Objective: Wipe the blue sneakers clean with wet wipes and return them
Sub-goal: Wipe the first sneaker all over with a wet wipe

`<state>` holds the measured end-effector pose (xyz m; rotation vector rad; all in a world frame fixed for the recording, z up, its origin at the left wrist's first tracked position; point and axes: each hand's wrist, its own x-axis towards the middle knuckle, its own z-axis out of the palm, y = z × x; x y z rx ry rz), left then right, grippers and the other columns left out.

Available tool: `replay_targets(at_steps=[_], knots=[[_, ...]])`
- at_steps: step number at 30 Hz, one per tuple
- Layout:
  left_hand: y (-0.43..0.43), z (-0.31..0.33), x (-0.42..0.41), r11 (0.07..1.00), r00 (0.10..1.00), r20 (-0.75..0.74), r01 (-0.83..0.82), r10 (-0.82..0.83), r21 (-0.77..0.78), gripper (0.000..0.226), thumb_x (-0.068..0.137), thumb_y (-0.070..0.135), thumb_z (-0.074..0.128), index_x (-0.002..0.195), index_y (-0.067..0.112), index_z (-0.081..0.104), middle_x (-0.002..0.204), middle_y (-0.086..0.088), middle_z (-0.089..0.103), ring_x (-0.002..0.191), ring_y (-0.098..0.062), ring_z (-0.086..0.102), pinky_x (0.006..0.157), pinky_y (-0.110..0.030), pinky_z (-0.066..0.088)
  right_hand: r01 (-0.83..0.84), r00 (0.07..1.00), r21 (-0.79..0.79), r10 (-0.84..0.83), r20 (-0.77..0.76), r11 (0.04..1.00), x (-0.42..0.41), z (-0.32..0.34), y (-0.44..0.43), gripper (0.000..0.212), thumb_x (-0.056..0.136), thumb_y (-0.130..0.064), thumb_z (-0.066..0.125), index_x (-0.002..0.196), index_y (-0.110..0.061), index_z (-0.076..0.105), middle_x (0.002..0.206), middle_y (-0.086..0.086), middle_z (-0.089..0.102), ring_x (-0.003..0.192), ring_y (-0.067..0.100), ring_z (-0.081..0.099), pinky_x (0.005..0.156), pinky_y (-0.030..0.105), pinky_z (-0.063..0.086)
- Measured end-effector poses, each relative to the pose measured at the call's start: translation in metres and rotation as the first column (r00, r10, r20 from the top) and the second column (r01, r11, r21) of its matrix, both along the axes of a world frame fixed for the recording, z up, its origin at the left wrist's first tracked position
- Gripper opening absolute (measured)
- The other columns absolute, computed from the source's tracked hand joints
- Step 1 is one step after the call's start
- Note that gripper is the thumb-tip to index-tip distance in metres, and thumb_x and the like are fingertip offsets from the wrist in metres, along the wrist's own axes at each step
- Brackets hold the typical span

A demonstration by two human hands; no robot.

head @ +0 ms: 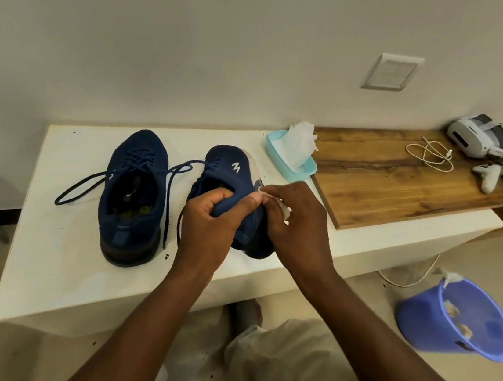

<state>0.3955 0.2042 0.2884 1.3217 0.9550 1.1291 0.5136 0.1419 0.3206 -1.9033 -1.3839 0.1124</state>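
Left hand (213,224): curled round the heel collar of the held sneaker (232,173), with the fingers tucked into the opening and the thumb laid over the outside.
Right hand (298,216): closed on a crumpled white wipe (284,210), which is pressed against the sneaker's side near the heel.
Held sneaker: kept tilted, sole turned to the right, above the middle of the white bench (59,247) near its front edge. Whether the heel touches the bench cannot be told.
Second sneaker (135,192): set upright on its sole just to the left, toe toward the back edge, with its loose laces spread over the bench.
Wipe pack (274,152): a teal pack placed by the back edge, just right of the held sneaker's toe. A white sheet is seen sticking up from it.
Wooden top (402,177): laid over the bench's right part. A white cable (431,154), headset (477,138) and controller (488,175) are gathered toward its right end.
Bucket (422,327): blue, placed on the floor below the front right corner.
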Motion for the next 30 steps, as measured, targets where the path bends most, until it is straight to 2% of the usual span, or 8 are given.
replay_targets(at_steps=[3,7,11,16,19,22,26,30], knots=[[-0.001,-0.009,-0.001,0.998,0.998,-0.029,0.055,-0.055,-0.002,0.041,0.088,0.018,0.076,0.058,0.015,0.049,0.05,0.014,0.048,0.051,-0.004,0.048,0.055,-0.015,0.043,-0.001,0.999,0.027,0.002,-0.035,1.0,0.0,-0.017,-0.022,0.017,0.097,-0.02,0.063,0.112,-0.021,0.071,0.103,-0.008,0.065,0.094,0.004,0.059,0.079,0.022,0.054],[0.003,-0.02,-0.004,0.981,0.989,0.002,0.145,-0.146,-0.133,0.043,0.091,0.019,0.072,0.065,-0.002,0.046,0.057,-0.002,0.044,0.055,-0.008,0.044,0.056,-0.019,0.041,-0.053,0.998,-0.08,0.054,0.013,0.995,0.002,-0.03,-0.043,0.015,0.09,-0.016,0.071,0.104,-0.021,0.072,0.098,-0.009,0.065,0.085,0.003,0.06,0.074,0.023,0.055],[0.011,-0.026,-0.005,0.938,0.982,-0.035,0.166,-0.185,-0.304,0.036,0.094,0.022,0.07,0.065,0.013,0.05,0.063,-0.002,0.055,0.056,-0.011,0.052,0.048,-0.02,0.043,-0.063,0.998,-0.066,0.065,0.024,0.996,0.01,-0.03,-0.023,0.012,0.09,-0.011,0.068,0.1,-0.014,0.074,0.096,0.0,0.067,0.084,0.008,0.061,0.074,0.027,0.055],[0.012,-0.035,-0.005,0.908,0.93,-0.197,0.229,-0.311,-0.351,0.019,0.097,0.029,0.064,0.083,0.017,0.061,0.079,0.008,0.069,0.074,-0.015,0.065,0.043,-0.021,0.045,-0.031,0.999,-0.227,0.025,-0.031,0.973,0.016,-0.022,0.024,0.016,0.097,-0.013,0.06,0.105,-0.009,0.073,0.104,0.012,0.068,0.094,0.025,0.064,0.082,0.029,0.051],[0.015,-0.034,-0.006,0.91,0.947,-0.198,0.164,-0.254,-0.382,0.012,0.096,0.039,0.063,0.097,0.027,0.06,0.096,0.009,0.069,0.09,-0.017,0.068,0.052,-0.026,0.05,-0.077,0.997,-0.174,0.073,-0.032,0.982,0.01,-0.028,0.014,0.014,0.097,-0.013,0.06,0.099,-0.011,0.074,0.098,0.008,0.067,0.088,0.02,0.063,0.08,0.036,0.054],[0.019,-0.032,-0.009,0.926,0.975,-0.182,0.05,-0.126,-0.373,0.026,0.095,0.051,0.061,0.108,0.029,0.058,0.099,0.011,0.068,0.091,-0.012,0.065,0.067,-0.026,0.047,-0.171,0.983,-0.201,0.181,0.033,0.965,-0.003,-0.032,-0.015,0.014,0.094,-0.011,0.062,0.095,-0.014,0.076,0.093,0.005,0.066,0.084,0.017,0.06,0.074,0.032,0.052],[0.015,-0.03,-0.007,0.93,0.98,-0.164,0.045,-0.112,-0.366,0.021,0.098,0.044,0.059,0.101,0.024,0.063,0.094,0.006,0.07,0.087,-0.014,0.067,0.065,-0.027,0.047,-0.171,0.971,-0.157,0.193,0.14,0.973,0.0,-0.028,0.007,0.016,0.095,-0.012,0.06,0.097,-0.012,0.075,0.092,0.009,0.068,0.083,0.02,0.06,0.073,0.033,0.051],[0.016,-0.03,-0.006,0.926,0.977,-0.174,0.05,-0.123,-0.373,0.023,0.098,0.042,0.059,0.106,0.021,0.063,0.095,0.005,0.07,0.087,-0.014,0.066,0.064,-0.027,0.046,-0.068,0.997,-0.218,0.074,0.019,0.974,0.007,-0.019,0.053,0.02,0.098,-0.015,0.056,0.103,-0.009,0.075,0.104,0.011,0.07,0.094,0.023,0.064,0.081,0.025,0.047]])
